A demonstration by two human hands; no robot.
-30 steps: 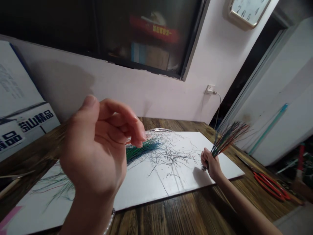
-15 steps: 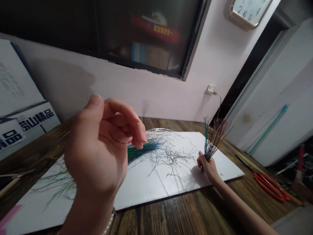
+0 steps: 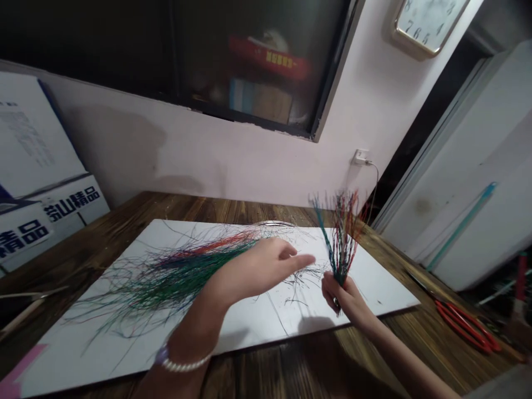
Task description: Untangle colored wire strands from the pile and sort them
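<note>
Bundle of twisted strands (image 3: 344,235): enclosed by the right hand near its lower end; the short tail projects below the fist, the long strands fan out above it.
Bundle axis: near upright, rising out of the right hand.
Right hand (image 3: 343,295): closed around the bundle; held over the white board (image 3: 384,285).
Left hand (image 3: 272,265): released, thumb apart from the curled fingers; nothing visible in its grasp. The palm side is hidden.
Governing relation (judgement): the gap between the hands. The bundle stands just to the right of the left hand, near but apart, with the left thumb directed at it.
Loose strand pile (image 3: 174,280): flat on the board, left of the left hand and partly masked by it; contact cannot be determined. The left hand is the nearer. Pile axis runs from the near left toward the far right.
Red-handled scissors (image 3: 445,308): on the tabletop (image 3: 270,374), right of the right hand and well apart from it.
</note>
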